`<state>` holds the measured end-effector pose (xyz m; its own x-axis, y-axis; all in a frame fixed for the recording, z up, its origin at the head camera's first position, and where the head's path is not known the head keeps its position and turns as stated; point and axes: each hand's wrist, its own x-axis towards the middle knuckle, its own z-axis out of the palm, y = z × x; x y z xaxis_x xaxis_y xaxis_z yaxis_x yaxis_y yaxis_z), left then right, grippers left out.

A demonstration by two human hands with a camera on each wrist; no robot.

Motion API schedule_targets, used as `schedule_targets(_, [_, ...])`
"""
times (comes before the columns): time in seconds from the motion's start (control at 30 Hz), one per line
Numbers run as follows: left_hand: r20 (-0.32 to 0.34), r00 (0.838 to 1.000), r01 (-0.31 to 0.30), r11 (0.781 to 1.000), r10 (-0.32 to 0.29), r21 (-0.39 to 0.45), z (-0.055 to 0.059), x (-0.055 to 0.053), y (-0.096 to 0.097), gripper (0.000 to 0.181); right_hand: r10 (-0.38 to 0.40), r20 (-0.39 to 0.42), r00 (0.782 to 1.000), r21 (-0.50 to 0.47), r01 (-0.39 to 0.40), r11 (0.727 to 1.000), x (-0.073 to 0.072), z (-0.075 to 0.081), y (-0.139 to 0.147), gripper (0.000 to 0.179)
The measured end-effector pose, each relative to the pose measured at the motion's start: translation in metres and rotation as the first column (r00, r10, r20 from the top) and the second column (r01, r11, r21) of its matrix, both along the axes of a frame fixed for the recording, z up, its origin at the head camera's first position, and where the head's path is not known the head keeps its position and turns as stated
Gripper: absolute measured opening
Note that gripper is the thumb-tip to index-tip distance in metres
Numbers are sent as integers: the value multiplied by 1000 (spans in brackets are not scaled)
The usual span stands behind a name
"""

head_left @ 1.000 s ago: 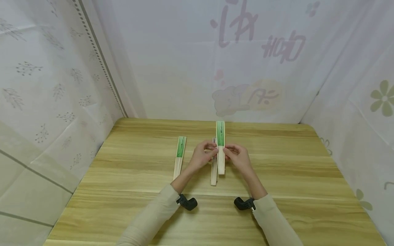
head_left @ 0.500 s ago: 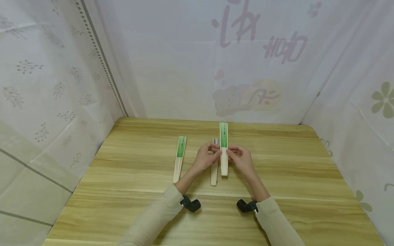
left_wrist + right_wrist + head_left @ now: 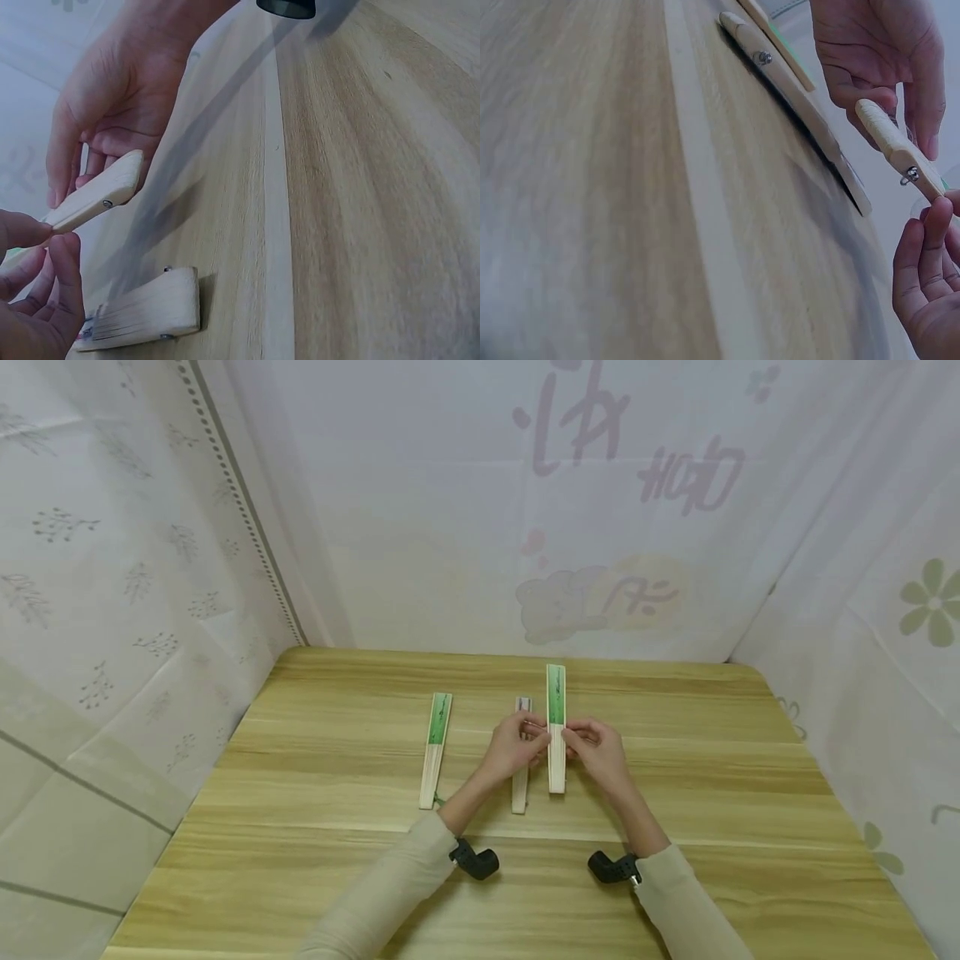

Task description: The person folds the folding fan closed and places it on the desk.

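My left hand [image 3: 517, 747] and right hand [image 3: 602, 752] pinch a folded hand fan [image 3: 557, 727] from either side, near its middle. This fan has a green printed upper part and pale wooden ribs; a metal rivet shows at its narrow end in the right wrist view. It is held above the table, its shadow falling below in the left wrist view. Just left of it lies a second folded fan [image 3: 521, 793] with a greyish printed top, partly hidden by my left hand. A third folded fan [image 3: 435, 752], green-topped, rests farther left, a green cord at its lower end.
The wood-grain table [image 3: 315, 893] runs back to a pale printed curtain [image 3: 420, 527]. More patterned cloth hangs at both sides. A black wrist camera [image 3: 476, 860] sits at my left cuff, another wrist camera [image 3: 613, 867] at my right.
Both hands have moved right together with the held fan, shifting it slightly nearer and farther from the grey-topped fan. The two fans on the table have stayed put.
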<state>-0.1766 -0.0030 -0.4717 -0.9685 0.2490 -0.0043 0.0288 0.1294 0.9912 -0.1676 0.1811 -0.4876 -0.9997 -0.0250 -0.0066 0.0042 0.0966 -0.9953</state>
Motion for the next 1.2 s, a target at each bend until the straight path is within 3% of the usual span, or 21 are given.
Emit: schedule_targets(1.2, [43, 999, 25, 1000, -25, -14, -6, 9, 42, 18, 30, -26, 999, 80, -27, 996, 15, -7, 47, 28])
